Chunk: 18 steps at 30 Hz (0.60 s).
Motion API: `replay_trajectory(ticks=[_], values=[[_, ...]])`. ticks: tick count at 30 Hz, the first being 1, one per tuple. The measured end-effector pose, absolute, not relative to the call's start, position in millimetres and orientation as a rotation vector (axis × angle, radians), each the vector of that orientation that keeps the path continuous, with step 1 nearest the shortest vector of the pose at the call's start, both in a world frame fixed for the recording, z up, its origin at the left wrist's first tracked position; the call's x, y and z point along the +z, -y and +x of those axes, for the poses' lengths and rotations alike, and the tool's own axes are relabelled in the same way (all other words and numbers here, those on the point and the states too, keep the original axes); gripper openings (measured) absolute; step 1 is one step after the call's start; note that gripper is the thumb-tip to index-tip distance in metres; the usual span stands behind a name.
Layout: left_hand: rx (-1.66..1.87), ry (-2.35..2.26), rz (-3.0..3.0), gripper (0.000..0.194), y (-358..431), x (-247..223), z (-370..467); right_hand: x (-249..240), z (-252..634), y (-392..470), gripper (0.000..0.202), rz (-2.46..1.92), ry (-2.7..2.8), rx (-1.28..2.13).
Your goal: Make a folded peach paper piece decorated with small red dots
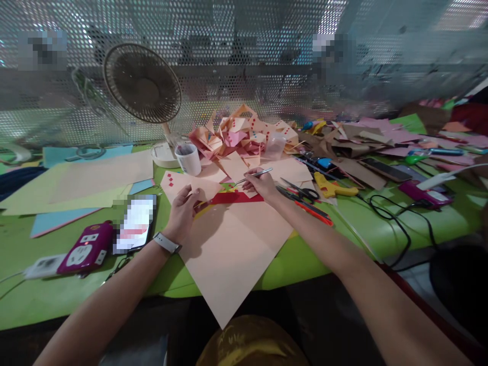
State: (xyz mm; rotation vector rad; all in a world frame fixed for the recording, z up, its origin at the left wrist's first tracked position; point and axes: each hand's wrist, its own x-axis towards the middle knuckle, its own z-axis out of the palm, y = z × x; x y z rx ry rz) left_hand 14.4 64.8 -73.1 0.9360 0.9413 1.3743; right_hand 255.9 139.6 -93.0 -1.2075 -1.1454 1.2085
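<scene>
My left hand (185,209), with a watch on the wrist, has its fingers closed on a peach paper piece (200,188) that bears small red diamonds at its far left. My right hand (260,184) grips slim metal tweezers (263,173), their tip pointing left over small yellow and green bits beside a red strip (236,198). A large peach sheet (232,249) lies under both hands, one corner hanging over the table's front edge. What the tweezer tip holds, if anything, is too small to make out.
Right of my hands lie scissors (301,190), a red-orange cutter (313,212) and a yellow glue gun (331,187). A white cup (188,159), a fan (143,84) and a heap of folded peach paper (244,134) stand behind. A phone (135,223) and purple power strip (87,247) lie left.
</scene>
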Motion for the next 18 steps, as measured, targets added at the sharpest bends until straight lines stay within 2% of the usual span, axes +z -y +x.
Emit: replay_trajectory(ticks=[7,18], values=[[1.367,-0.946,0.955,0.032,-64.6,-73.0,13.8,-93.9,255.9,-139.2,0.017,-1.200,1.151,1.210],[1.356,-0.943,0.944,0.031,-65.8,-74.5,13.8,-92.1,255.1,-137.6,0.015,-1.208,1.163,1.221]])
